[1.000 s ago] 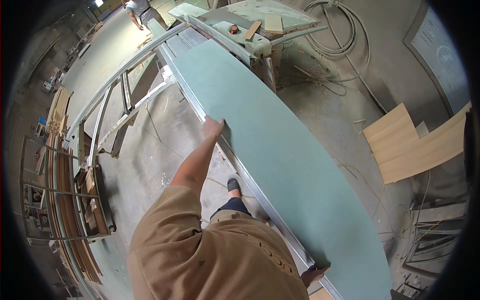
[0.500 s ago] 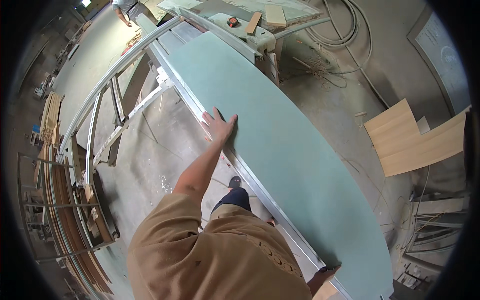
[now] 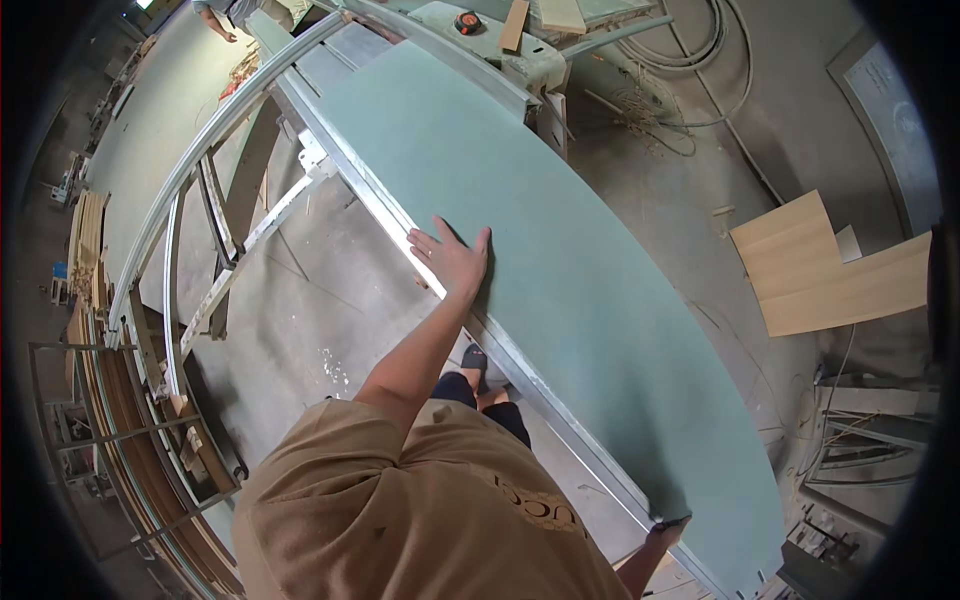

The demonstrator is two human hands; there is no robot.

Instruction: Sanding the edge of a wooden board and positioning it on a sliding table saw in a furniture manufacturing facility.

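A long pale-green board [image 3: 560, 290] lies aslant across a machine table with a silver metal edge rail [image 3: 530, 390]. My left hand [image 3: 455, 262] rests flat on the board by its near straight edge, fingers spread and some reaching over the rail. Farther down the same edge, at the lower right, my right hand [image 3: 665, 535] is curled round the board's edge; its fingers are partly dark and hard to make out. The far side of the board curves outward. At its upper end, bare grey metal slats [image 3: 345, 45] of the table show.
A curved metal guide frame [image 3: 215, 130] with a white brace stands on the left. Wooden strips [image 3: 88, 235] and a metal rack stand beyond it. A tape measure [image 3: 467, 22] lies on the machine top. Plywood offcuts [image 3: 830, 270] lean at right. Another person's hand [image 3: 230, 37] shows at top left.
The board and rail sit slightly farther left and up in view at the far end. My left hand stays flat on the board and my right hand stays at its edge. My feet have shifted.
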